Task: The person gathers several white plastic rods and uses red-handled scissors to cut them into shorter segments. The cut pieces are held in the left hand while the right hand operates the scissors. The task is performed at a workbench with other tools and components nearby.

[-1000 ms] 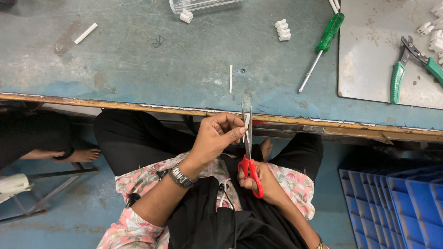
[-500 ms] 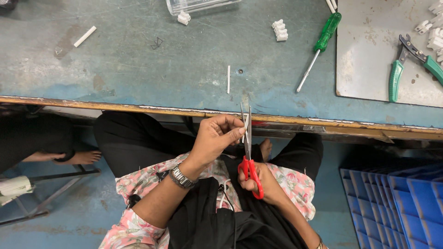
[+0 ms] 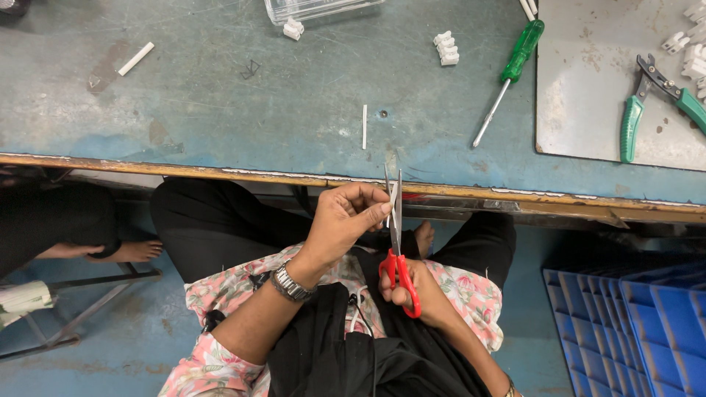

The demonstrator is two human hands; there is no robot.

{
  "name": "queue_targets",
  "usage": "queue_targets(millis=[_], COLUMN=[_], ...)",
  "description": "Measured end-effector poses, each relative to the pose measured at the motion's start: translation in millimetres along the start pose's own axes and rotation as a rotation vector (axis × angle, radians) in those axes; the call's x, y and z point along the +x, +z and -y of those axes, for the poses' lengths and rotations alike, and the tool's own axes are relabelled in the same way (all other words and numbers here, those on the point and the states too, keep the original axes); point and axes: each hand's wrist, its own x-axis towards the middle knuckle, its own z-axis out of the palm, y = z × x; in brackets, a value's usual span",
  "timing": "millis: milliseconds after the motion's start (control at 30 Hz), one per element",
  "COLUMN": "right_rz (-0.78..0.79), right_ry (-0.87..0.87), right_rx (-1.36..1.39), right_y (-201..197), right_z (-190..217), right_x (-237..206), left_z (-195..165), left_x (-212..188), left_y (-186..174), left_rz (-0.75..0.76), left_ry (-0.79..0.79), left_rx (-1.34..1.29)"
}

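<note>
Over my lap, just below the table edge, my right hand (image 3: 412, 290) grips red-handled scissors (image 3: 397, 250) with the blades pointing up and slightly apart. My left hand (image 3: 346, 220), with a metal watch on the wrist, pinches a thin white piece (image 3: 387, 209) right beside the blades. The piece is mostly hidden by my fingers. A short white stick (image 3: 364, 126) lies on the blue-green table (image 3: 220, 110) just above my hands.
On the table: a green-handled screwdriver (image 3: 511, 70), green-handled pliers (image 3: 651, 99) on a grey plate (image 3: 588, 88), white terminal blocks (image 3: 446, 48), a clear plastic box (image 3: 320, 9). Blue crates (image 3: 632, 323) stand on the floor at right. Another person's foot (image 3: 125, 252) is at left.
Both hands and the scissors stay in nearly the same place below the table edge; only the view shifts very slightly.
</note>
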Motion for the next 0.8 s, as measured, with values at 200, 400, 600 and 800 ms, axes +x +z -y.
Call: queue_targets(millis=[200,400,600,800], right_rz=[-0.007,-0.016,-0.017,-0.016], right_ry=[0.012,0.018,0.027,0.011], right_rx=[0.038,0.039,0.06,0.097], right_y=[0,-2,-5,-7], right_z=[1,-5,-11,-14], right_x=[0,-1,-1,-1], left_z=[0,2,3,3], left_x=[0,0,1,1], left_y=[0,-1,-1,-2], left_rz=[0.001,-0.007,-0.009,-0.012], left_ry=[0.013,-0.008,-0.005,-0.006], left_rx=[0.001,0.008,0.009,0.001])
